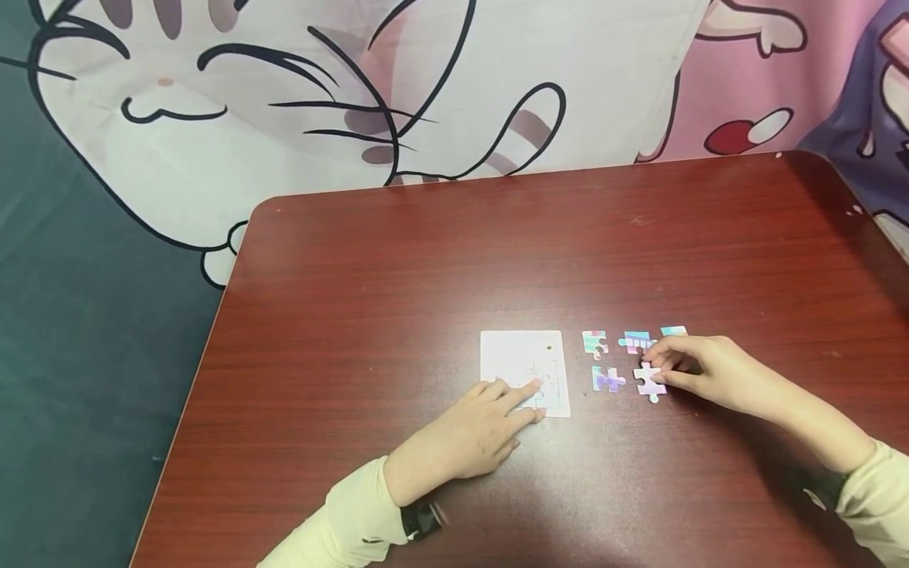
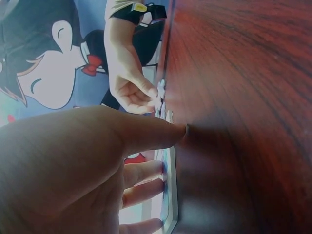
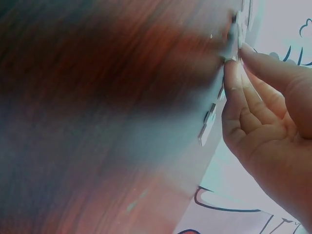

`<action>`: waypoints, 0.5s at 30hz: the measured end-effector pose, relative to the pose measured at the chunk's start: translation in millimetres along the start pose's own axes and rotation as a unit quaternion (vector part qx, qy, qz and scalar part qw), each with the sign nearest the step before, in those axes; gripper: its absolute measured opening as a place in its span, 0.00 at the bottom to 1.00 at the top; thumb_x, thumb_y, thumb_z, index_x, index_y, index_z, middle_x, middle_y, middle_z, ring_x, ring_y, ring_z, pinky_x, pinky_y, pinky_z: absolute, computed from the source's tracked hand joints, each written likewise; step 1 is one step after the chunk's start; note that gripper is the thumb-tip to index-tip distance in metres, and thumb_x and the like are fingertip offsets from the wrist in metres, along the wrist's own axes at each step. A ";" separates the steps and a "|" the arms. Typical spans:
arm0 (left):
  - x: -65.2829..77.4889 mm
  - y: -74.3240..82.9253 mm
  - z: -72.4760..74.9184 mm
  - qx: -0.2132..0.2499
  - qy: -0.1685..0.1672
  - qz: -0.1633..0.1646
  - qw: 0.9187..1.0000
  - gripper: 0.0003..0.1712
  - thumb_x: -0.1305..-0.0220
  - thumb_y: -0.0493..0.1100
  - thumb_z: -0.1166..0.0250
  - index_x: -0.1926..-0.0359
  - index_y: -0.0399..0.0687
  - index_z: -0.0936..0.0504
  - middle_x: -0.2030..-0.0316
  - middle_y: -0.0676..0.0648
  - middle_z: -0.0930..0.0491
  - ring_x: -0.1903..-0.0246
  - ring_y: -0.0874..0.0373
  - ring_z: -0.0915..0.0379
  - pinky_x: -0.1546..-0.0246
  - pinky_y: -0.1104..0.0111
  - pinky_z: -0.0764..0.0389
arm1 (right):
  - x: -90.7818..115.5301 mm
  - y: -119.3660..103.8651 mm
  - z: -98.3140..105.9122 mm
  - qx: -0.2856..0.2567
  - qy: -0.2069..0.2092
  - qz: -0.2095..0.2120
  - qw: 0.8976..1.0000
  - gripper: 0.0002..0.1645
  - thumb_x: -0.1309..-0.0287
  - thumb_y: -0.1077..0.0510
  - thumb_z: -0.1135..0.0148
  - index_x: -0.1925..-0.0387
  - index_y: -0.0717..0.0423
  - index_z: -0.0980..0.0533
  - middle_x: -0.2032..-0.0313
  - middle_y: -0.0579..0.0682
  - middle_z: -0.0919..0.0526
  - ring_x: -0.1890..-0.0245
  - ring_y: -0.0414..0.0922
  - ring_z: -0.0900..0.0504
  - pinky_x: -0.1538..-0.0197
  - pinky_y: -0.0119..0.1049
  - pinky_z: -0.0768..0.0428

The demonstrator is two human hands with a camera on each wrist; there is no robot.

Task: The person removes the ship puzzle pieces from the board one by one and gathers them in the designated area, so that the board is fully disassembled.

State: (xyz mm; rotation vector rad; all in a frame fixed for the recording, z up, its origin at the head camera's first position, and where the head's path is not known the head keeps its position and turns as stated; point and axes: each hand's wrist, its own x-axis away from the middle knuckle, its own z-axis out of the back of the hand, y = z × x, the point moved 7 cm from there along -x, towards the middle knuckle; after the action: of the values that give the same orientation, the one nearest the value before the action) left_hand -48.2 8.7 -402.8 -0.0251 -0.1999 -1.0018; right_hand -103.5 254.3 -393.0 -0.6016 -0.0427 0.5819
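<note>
My left hand (image 1: 465, 434) lies with spread, fairly straight fingers on a white square puzzle board (image 1: 507, 351), which bears a faint line drawing. In the left wrist view, its thumb (image 2: 156, 134) reaches past the board's edge to the table. Right of the board, my right hand (image 1: 717, 371) pinches a pale lilac jigsaw piece (image 1: 649, 382) between thumb and fingers. Close by lie a purple and blue piece (image 1: 607, 380), a green and pink piece (image 1: 595, 342) and a blue striped piece (image 1: 635, 341). A light blue piece (image 1: 673, 330) shows partly behind the right hand.
The dark red wooden table (image 1: 369, 315) has rounded far corners. Beyond its far edge hangs a white cloth (image 1: 604, 47) with a cat drawing, beside a pink printed cloth (image 1: 831, 24). Green floor (image 1: 85, 394) shows at the left.
</note>
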 end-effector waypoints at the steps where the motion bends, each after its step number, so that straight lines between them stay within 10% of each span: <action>1: -0.1 -0.1 -0.2 0.001 -0.001 0.000 1.000 0.27 0.35 0.53 0.45 0.35 0.60 0.34 0.30 0.50 0.44 0.44 0.56 0.36 0.42 0.65 0.34 | -0.1 -0.2 0.1 0.001 0.001 0.000 1.000 0.19 0.62 0.67 0.27 0.66 0.49 0.21 0.74 0.30 0.21 0.73 0.27 0.24 0.69 0.18 0.28; 15: -2.0 -1.5 -1.5 0.011 -0.002 0.000 1.000 0.27 0.35 0.53 0.45 0.35 0.60 0.34 0.30 0.51 0.44 0.45 0.56 0.35 0.45 0.65 0.32 | 1.6 0.3 2.0 0.008 0.007 0.008 1.000 0.21 0.65 0.68 0.26 0.66 0.48 0.21 0.75 0.30 0.22 0.75 0.27 0.26 0.74 0.19 0.32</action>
State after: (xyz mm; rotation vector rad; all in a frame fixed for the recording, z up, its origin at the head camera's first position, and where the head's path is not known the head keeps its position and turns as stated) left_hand -50.3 9.3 -404.8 -0.0071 -0.2140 -0.9998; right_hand -102.7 256.3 -391.7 -0.5911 -0.0191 0.5934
